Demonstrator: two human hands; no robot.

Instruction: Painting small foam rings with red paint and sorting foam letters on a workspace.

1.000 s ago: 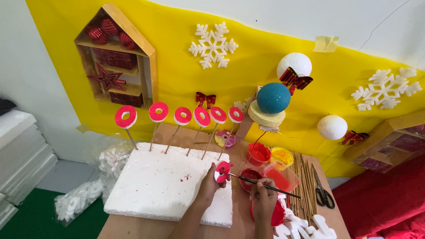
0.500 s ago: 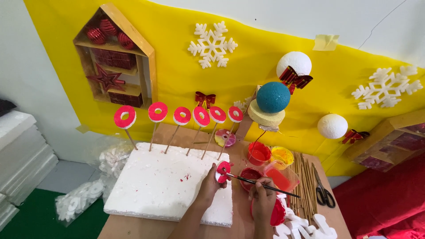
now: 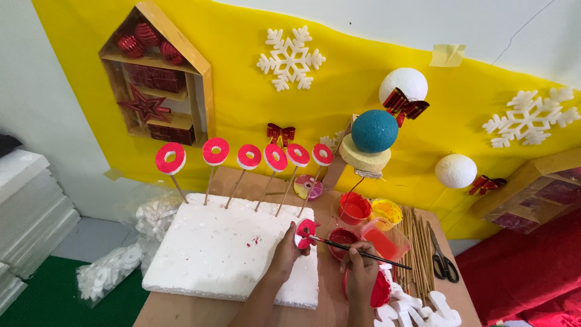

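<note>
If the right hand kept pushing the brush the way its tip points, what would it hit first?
The right hand aims the paintbrush left toward the red foam ring held by the left hand; the ring comes first, tip apparently touching it.

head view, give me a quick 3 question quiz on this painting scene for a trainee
1. True or false: six red rings on sticks stand in the white foam block.
2. What does the right hand hold? A) scissors B) a paintbrush C) a foam ball
3. Fill in: the left hand holds a small foam ____ painted red.

Key:
1. True; they stand in a row along the block's far edge.
2. B; the paintbrush has its tip at the ring, while the scissors lie on the table.
3. ring
</note>
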